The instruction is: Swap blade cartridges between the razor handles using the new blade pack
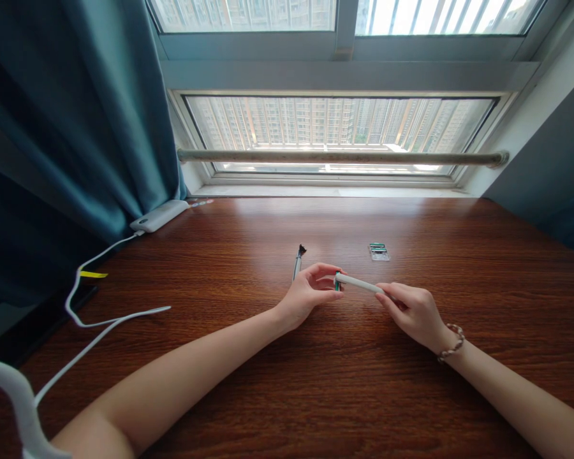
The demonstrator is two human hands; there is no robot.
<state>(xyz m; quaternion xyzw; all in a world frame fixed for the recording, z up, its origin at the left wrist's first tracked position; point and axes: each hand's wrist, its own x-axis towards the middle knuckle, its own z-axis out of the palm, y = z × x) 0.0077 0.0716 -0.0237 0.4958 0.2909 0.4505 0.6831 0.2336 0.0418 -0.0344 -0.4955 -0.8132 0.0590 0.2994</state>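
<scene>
My right hand (414,311) grips a white razor handle (360,283) over the wooden table (277,395), its head end pointing left. My left hand (310,293) pinches that head end, where a small green part (337,282) shows between thumb and fingers. A second slim razor-like tool (298,260) with a dark tip lies on the table just behind my left hand. A small clear cartridge case (379,252) with green inserts lies farther back, to the right of it.
A white power bank (159,215) sits at the back left by the teal curtain (71,121), with a white cable (100,319) trailing across the table's left side. A window with a rail (339,157) runs along the far edge.
</scene>
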